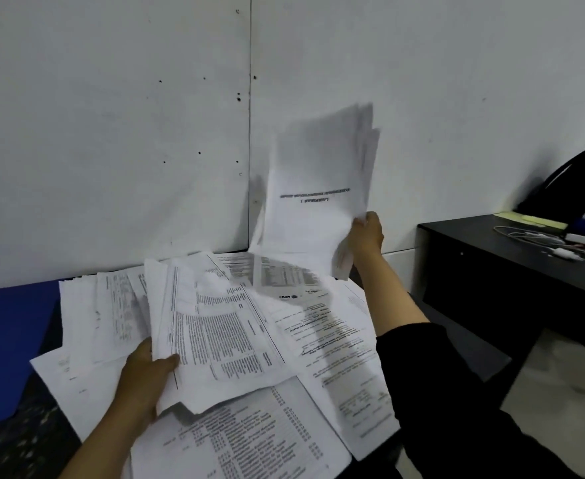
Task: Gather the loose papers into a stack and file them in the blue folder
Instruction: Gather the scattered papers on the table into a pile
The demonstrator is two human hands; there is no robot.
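I see my right hand (365, 233) gripping a raised, blurry sheaf (318, 188) above the loose papers (336, 344); left hand (149, 371) pinches several, seemingly

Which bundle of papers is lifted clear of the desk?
The bundle in the right hand, papers held upright before the wall. The left hand grips sheets low over the pile.
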